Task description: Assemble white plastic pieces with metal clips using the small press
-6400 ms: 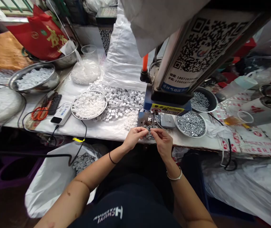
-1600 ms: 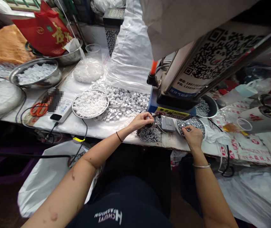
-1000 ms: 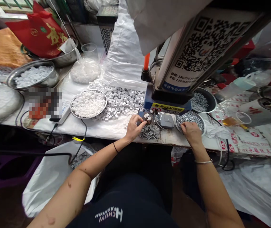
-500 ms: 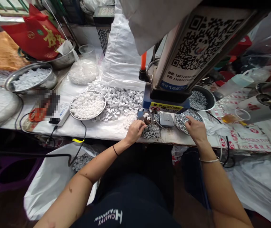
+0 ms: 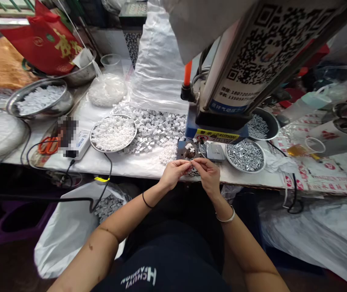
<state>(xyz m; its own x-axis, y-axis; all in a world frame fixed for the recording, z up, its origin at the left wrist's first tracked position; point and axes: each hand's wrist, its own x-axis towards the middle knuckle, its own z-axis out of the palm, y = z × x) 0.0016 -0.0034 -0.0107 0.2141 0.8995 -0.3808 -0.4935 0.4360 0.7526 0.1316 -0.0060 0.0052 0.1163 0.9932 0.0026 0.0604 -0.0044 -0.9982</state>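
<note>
My left hand [image 5: 175, 173] and my right hand [image 5: 208, 174] meet at the table's front edge, fingertips pinched together. Whatever they hold between them is too small to make out. Just behind them, a white cross-shaped piece [image 5: 189, 148] sits on the base of a press [image 5: 218, 125]. A pile of small dark metal parts [image 5: 194, 172] lies partly hidden under my fingers. Right of my hands stands a round metal dish of silvery pins [image 5: 244, 156]. To the left, small white beads [image 5: 168, 152] lie loose near my left hand.
A dish of white pieces [image 5: 113, 133] stands left, beside a heap of white-grey blocks [image 5: 155, 125]. A dark bowl of metal parts [image 5: 258, 126] is behind the pin dish. Orange-handled scissors [image 5: 48, 146] and a power strip [image 5: 80, 144] lie left. Cables hang over the edge.
My right hand has moved left from the dish of pins to meet my left hand in front of the press. My left hand has shifted slightly right and down.
</note>
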